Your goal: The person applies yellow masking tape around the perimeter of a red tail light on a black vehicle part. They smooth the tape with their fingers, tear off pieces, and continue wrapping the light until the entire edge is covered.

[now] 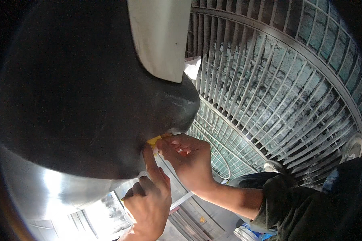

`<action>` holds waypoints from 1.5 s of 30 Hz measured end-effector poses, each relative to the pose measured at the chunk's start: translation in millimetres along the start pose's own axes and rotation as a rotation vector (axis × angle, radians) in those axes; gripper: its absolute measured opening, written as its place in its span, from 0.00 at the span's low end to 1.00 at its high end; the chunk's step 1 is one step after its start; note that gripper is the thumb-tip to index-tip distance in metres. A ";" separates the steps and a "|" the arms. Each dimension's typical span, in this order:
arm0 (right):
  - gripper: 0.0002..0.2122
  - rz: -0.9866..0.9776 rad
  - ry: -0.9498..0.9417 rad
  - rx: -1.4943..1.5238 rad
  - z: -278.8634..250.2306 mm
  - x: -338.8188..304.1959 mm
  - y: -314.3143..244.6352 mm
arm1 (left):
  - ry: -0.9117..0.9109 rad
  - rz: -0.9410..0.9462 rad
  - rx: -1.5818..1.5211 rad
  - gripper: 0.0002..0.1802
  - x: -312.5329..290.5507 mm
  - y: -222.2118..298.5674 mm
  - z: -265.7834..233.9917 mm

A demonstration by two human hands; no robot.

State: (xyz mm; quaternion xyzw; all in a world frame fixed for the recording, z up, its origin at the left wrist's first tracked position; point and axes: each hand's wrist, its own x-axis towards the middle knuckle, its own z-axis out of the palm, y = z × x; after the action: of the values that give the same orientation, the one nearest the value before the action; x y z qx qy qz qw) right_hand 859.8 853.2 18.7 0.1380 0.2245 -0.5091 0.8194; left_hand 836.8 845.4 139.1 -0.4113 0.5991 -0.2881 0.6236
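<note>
A large dark grey, smoothly curved panel (76, 92) fills the upper left, with a rounded lip on its right side. A short yellow strip, apparently masking tape (154, 140), lies at its lower edge. My right hand (191, 160) pinches the strip's right end between thumb and finger. From below, my left hand (151, 201) reaches up with its index finger stretched against the panel edge beside the strip. Its other fingers are curled in, and a small yellow tip shows at them; the rest of that thing is hidden.
A pale, flat panel (163, 36) overhangs the dark one. Barred metal grating (269, 76), dusty underneath, curves across the right. Shoes (352, 146) stand near it. A shiny metallic surface (64, 190) bulges at lower left; a blue-and-white container (247, 233) sits at the bottom.
</note>
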 end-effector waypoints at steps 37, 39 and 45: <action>0.10 0.635 -0.093 0.268 -8.0 14.2 -26.8 | 0.118 0.072 -0.035 0.48 5.7 -4.7 1.5; 0.10 0.653 -0.094 0.283 -6.9 12.7 -23.4 | 0.199 0.114 -0.023 0.48 9.0 -7.1 1.9; 0.10 0.691 -0.073 0.368 -5.3 12.3 -19.8 | 0.048 0.062 -0.048 0.48 4.1 -3.6 1.1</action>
State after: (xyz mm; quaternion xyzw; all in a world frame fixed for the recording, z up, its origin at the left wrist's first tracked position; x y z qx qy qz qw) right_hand 845.6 837.3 7.9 0.3316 0.0406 -0.2396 0.9116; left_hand 838.8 840.3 140.0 -0.4002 0.6331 -0.2640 0.6077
